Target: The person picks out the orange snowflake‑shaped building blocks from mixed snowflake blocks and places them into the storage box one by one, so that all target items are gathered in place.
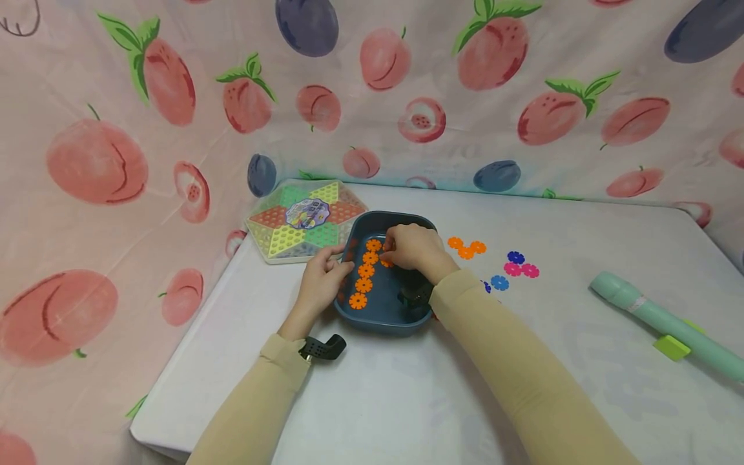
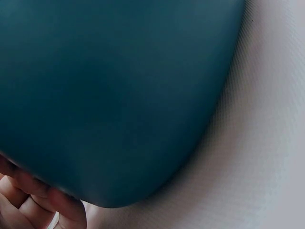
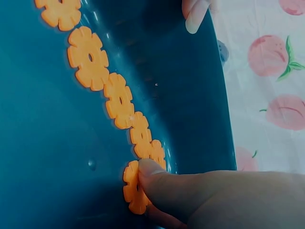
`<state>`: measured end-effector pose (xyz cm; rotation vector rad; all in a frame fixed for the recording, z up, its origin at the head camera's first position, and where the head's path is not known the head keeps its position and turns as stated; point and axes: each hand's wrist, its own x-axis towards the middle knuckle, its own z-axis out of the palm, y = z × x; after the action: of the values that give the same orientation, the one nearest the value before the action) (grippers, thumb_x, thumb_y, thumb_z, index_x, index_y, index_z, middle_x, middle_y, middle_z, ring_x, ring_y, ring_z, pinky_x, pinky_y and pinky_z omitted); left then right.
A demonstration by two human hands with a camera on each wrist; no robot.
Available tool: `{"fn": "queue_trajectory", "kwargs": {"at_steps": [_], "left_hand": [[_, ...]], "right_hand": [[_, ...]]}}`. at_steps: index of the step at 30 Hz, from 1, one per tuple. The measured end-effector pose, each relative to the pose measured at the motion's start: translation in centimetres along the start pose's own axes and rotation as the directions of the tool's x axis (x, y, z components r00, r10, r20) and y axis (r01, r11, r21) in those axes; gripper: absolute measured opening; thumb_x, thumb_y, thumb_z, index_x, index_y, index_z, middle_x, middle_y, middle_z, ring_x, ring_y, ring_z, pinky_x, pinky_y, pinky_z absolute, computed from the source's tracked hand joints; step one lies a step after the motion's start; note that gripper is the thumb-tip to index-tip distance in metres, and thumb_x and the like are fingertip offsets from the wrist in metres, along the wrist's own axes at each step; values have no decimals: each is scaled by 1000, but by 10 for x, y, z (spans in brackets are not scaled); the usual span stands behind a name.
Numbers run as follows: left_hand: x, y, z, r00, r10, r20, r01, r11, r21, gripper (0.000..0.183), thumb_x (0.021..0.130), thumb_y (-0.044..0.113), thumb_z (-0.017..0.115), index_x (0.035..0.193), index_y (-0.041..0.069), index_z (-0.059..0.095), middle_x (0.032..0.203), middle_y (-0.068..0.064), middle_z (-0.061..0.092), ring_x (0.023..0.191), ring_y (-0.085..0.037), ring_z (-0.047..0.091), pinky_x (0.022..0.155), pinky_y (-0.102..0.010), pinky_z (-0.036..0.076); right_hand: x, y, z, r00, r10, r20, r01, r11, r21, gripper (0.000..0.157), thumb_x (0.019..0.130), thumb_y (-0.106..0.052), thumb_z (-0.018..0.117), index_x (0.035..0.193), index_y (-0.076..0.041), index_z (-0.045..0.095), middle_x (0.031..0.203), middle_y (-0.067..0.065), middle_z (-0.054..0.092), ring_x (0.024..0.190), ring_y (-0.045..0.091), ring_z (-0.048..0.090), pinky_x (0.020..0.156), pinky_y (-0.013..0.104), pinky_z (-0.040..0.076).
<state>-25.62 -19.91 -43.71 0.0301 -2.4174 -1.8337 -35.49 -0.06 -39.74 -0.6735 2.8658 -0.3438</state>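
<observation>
A dark blue plastic basin [image 1: 380, 328] sits on the table, with a column of orange snowflake discs [image 1: 366, 270] lying along the left side of its floor. My left hand [image 1: 321, 279] holds the basin's left wall, thumb over the rim; in the left wrist view its fingers [image 2: 66, 207] bend against the outside. Inside the basin, my right hand [image 1: 415, 248] pinches an orange snowflake disc [image 3: 136, 188] between thumb and finger, close beside the far end of the column. Part of that disc is hidden by the thumb.
A hexagonal Chinese checkers board [image 1: 308, 219] lies behind and left of the basin. To the right are loose orange discs [image 1: 466, 252], pink discs [image 1: 521, 270] and a blue disc [image 1: 500, 283]. A mint-green tube-shaped object [image 1: 668, 323] lies far right.
</observation>
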Motion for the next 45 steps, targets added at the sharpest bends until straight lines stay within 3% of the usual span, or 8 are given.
{"fn": "queue_trajectory", "kwargs": {"at_steps": [8, 12, 17, 22, 29, 38, 45], "left_hand": [[1, 0, 1, 1000, 7, 6, -7, 1000, 0, 45, 99, 17, 64, 142, 5, 57, 61, -1, 51, 52, -18, 46, 52, -32, 43], [1, 0, 1, 1000, 6, 7, -6, 1000, 4, 46, 99, 16, 64, 143, 4, 57, 61, -1, 51, 53, -18, 47, 54, -32, 44], [1, 0, 2, 1000, -7, 0, 7, 1000, 18, 44, 99, 15, 64, 142, 5, 57, 61, -1, 51, 54, -19, 47, 55, -33, 44], [1, 1, 2, 1000, -14, -4, 14, 1000, 26, 44, 98, 16, 65, 141, 7, 58, 63, -2, 52, 57, -19, 49, 55, -32, 45], [2, 0, 1, 1000, -11, -7, 11, 1000, 27, 45, 98, 15, 65, 141, 5, 58, 62, -2, 52, 57, -19, 50, 56, -31, 44], [2, 0, 1, 1000, -21, -4, 21, 1000, 6, 46, 97, 16, 65, 142, 6, 58, 65, -5, 57, 61, -21, 53, 57, -31, 45], [1, 0, 1, 1000, -19, -11, 19, 1000, -7, 47, 96, 16, 66, 141, 6, 59, 66, -9, 57, 60, -22, 53, 53, -31, 46]], "right_hand": [[-1, 1, 0, 999, 8, -44, -7, 999, 35, 26, 95, -47, 71, 87, -22, 69, 75, -3, 65, 69, 19, 59, 64, 37, 48], [-2, 3, -5, 998, -13, -54, 20, 989, 144, 23, 97, -43, 70, 90, -20, 71, 76, -2, 66, 70, 20, 60, 66, 37, 49], [-6, 13, -20, 995, -92, -36, 98, 928, 360, 26, 99, -39, 68, 102, -14, 74, 92, 7, 72, 80, 26, 64, 74, 39, 51], [-16, 33, -37, 993, -111, -47, 120, 879, 462, 30, 99, -40, 68, 110, -13, 74, 101, 14, 72, 87, 32, 65, 76, 41, 52], [-48, 62, -49, 992, -58, -112, 106, 867, 488, 29, 98, -44, 68, 107, -17, 74, 103, 8, 70, 88, 25, 66, 75, 40, 54], [-90, 115, -39, 988, 56, -146, 31, 847, 531, 35, 100, -41, 67, 114, -9, 71, 108, 14, 70, 95, 34, 64, 81, 42, 51], [-104, 141, -24, 964, 189, -187, -91, 896, 435, 32, 102, -37, 63, 118, -10, 70, 114, 12, 67, 98, 30, 56, 82, 43, 49]]}}
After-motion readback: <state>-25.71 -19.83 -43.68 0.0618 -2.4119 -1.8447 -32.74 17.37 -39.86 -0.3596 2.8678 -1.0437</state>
